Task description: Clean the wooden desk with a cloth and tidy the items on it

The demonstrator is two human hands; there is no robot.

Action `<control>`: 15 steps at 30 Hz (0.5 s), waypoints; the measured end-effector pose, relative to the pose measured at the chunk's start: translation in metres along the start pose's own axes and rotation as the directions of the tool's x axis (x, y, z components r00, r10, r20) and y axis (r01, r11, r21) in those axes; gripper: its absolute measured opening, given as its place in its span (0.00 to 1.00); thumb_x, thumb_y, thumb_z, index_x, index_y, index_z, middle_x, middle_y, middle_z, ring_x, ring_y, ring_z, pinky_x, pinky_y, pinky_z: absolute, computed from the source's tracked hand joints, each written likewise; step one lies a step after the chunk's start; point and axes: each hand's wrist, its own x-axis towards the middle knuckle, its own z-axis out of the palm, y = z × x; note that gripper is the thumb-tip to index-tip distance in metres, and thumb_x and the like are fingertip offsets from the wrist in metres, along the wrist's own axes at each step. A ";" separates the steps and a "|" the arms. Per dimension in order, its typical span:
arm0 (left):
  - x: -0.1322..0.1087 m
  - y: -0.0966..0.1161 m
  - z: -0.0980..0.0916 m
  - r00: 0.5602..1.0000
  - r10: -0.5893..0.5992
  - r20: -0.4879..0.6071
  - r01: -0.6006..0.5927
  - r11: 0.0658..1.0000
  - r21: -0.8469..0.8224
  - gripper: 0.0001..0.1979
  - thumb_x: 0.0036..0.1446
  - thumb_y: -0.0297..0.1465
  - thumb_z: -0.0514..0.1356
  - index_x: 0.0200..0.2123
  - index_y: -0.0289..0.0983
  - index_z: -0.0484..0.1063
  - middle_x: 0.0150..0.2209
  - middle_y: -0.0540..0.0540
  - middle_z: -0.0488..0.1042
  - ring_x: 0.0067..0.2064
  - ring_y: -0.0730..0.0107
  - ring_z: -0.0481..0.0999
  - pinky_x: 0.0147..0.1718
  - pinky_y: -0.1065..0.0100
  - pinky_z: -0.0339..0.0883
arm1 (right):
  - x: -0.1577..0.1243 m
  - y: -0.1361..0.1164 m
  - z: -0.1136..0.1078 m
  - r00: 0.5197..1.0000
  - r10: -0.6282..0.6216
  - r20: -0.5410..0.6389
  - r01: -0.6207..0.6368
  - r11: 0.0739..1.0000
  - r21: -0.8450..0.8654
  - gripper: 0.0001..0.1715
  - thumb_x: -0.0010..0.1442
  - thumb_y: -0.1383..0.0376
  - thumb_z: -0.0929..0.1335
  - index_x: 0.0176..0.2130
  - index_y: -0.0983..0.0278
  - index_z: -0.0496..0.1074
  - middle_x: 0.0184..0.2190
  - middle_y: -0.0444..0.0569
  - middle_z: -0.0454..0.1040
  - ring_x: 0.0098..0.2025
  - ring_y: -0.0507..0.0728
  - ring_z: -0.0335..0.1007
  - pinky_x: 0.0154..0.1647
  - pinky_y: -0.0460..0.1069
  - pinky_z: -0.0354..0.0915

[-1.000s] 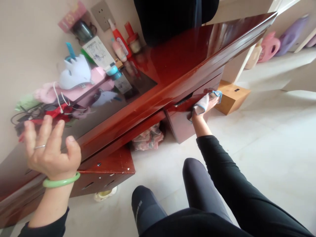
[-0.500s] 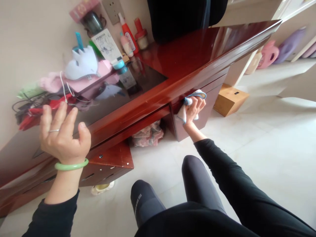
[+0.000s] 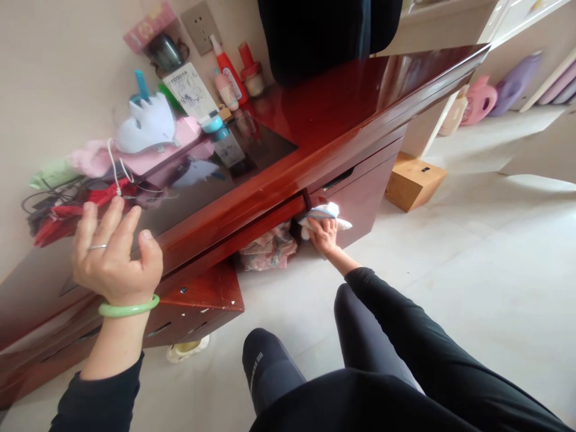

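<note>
My right hand is closed on a white cloth with blue edging, pressed against the reddish drawer front of the desk, below a dark handle slot. Fingers spread, my left hand holds nothing and rests at the near edge of the glossy red-brown desk. A ring and a green bangle are on that hand and wrist. Just beyond its fingertips lie a white cable and a red item.
Bottles, a white box and a pale blue mask-like object stand along the wall. A black object sits at the desk's back. A wooden box and detergent bottles are at the right.
My right hand has moved down and to the left with the cloth, uncovering the handle slot. My left hand has hardly moved. The view has shifted slightly.
</note>
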 end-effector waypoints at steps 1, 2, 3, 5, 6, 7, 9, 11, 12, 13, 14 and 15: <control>0.000 0.001 0.000 1.000 0.007 -0.003 -0.007 1.000 0.008 0.29 0.63 0.32 0.65 0.67 0.37 0.80 0.67 0.36 0.78 0.74 0.34 0.71 0.74 0.35 0.64 | 0.004 0.004 -0.002 1.000 -0.014 0.000 0.014 1.000 -0.007 0.18 0.67 0.60 0.71 0.54 0.59 0.84 0.53 0.60 0.77 0.63 0.73 0.69 0.73 0.75 0.60; 0.001 0.001 -0.001 1.000 0.011 -0.003 -0.011 1.000 0.020 0.29 0.63 0.32 0.65 0.67 0.37 0.80 0.67 0.36 0.79 0.74 0.34 0.71 0.73 0.35 0.65 | 0.010 0.005 -0.004 0.999 -0.027 -0.024 0.026 0.999 -0.022 0.20 0.67 0.59 0.71 0.55 0.60 0.83 0.56 0.61 0.76 0.65 0.74 0.67 0.74 0.76 0.58; 0.001 0.002 -0.001 1.000 0.012 -0.001 -0.012 0.999 0.031 0.29 0.63 0.32 0.65 0.67 0.37 0.80 0.67 0.36 0.79 0.74 0.34 0.72 0.73 0.36 0.65 | 0.019 0.003 -0.006 0.997 -0.040 -0.067 0.038 0.998 -0.044 0.23 0.67 0.57 0.71 0.58 0.61 0.82 0.59 0.62 0.75 0.68 0.76 0.65 0.76 0.78 0.54; 0.002 0.003 -0.003 1.000 0.008 0.003 -0.008 0.999 0.042 0.29 0.63 0.33 0.64 0.67 0.37 0.80 0.67 0.37 0.79 0.73 0.35 0.72 0.73 0.36 0.66 | 0.039 -0.003 -0.009 0.981 -0.076 -0.178 0.060 0.994 -0.095 0.32 0.66 0.52 0.71 0.64 0.63 0.78 0.66 0.65 0.69 0.75 0.80 0.55 0.77 0.81 0.48; 0.002 0.004 -0.003 1.000 0.003 0.006 -0.003 0.999 0.044 0.29 0.63 0.33 0.64 0.67 0.37 0.80 0.67 0.38 0.79 0.74 0.35 0.72 0.73 0.36 0.66 | 0.048 -0.007 -0.009 0.971 -0.095 -0.222 0.070 0.991 -0.116 0.37 0.65 0.50 0.71 0.66 0.64 0.75 0.69 0.65 0.66 0.78 0.81 0.50 0.78 0.82 0.45; 0.002 0.004 -0.004 1.000 -0.002 0.010 0.001 0.999 0.046 0.29 0.63 0.34 0.64 0.67 0.37 0.80 0.67 0.38 0.79 0.74 0.36 0.72 0.73 0.37 0.66 | 0.055 -0.008 -0.008 0.963 -0.110 -0.247 0.080 0.989 -0.127 0.40 0.64 0.48 0.72 0.68 0.64 0.74 0.71 0.65 0.64 0.80 0.82 0.45 0.78 0.82 0.43; 0.001 0.004 -0.004 1.000 -0.013 0.024 0.012 0.999 0.049 0.29 0.64 0.36 0.63 0.67 0.37 0.80 0.67 0.38 0.79 0.74 0.37 0.71 0.73 0.37 0.65 | 0.061 -0.004 -0.003 0.960 -0.122 -0.252 0.092 0.987 -0.128 0.42 0.62 0.46 0.71 0.68 0.63 0.74 0.73 0.65 0.62 0.81 0.82 0.40 0.78 0.82 0.41; 0.000 0.002 -0.004 0.999 -0.031 0.039 0.029 0.998 0.056 0.29 0.65 0.38 0.62 0.67 0.38 0.80 0.67 0.39 0.79 0.75 0.40 0.71 0.73 0.38 0.64 | 0.053 0.010 0.005 0.971 -0.101 -0.216 0.079 0.991 -0.110 0.40 0.62 0.46 0.71 0.65 0.63 0.76 0.72 0.65 0.63 0.81 0.82 0.40 0.78 0.82 0.42; -0.001 0.002 -0.004 0.998 -0.039 0.045 0.037 0.998 0.059 0.29 0.65 0.39 0.61 0.67 0.38 0.80 0.68 0.40 0.79 0.75 0.41 0.71 0.74 0.39 0.63 | 0.044 0.020 0.010 0.979 -0.078 -0.188 0.061 0.993 -0.097 0.39 0.61 0.47 0.71 0.63 0.63 0.77 0.71 0.65 0.64 0.81 0.83 0.42 0.78 0.82 0.43; -0.001 0.001 -0.004 0.997 -0.056 0.048 0.053 0.997 0.061 0.29 0.65 0.40 0.60 0.66 0.38 0.80 0.68 0.39 0.79 0.75 0.41 0.71 0.74 0.39 0.62 | 0.035 0.031 0.014 0.987 -0.050 -0.152 0.037 0.996 -0.083 0.37 0.60 0.48 0.71 0.62 0.64 0.78 0.70 0.66 0.66 0.80 0.83 0.44 0.77 0.83 0.44; -0.002 0.000 -0.005 0.992 -0.105 0.073 0.101 0.993 0.053 0.30 0.65 0.41 0.60 0.66 0.37 0.80 0.69 0.38 0.78 0.76 0.41 0.69 0.75 0.39 0.59 | 0.024 0.041 0.018 0.993 -0.019 -0.114 0.011 0.998 -0.067 0.36 0.58 0.48 0.71 0.60 0.64 0.79 0.69 0.66 0.67 0.79 0.84 0.46 0.77 0.83 0.45; -0.003 -0.001 -0.006 0.978 -0.175 0.117 0.171 0.984 0.040 0.31 0.65 0.43 0.61 0.67 0.36 0.79 0.70 0.37 0.76 0.77 0.41 0.66 0.77 0.39 0.55 | 0.014 0.050 0.022 0.997 0.009 -0.079 -0.013 0.999 -0.050 0.36 0.57 0.49 0.71 0.58 0.65 0.79 0.68 0.67 0.68 0.78 0.85 0.48 0.76 0.83 0.47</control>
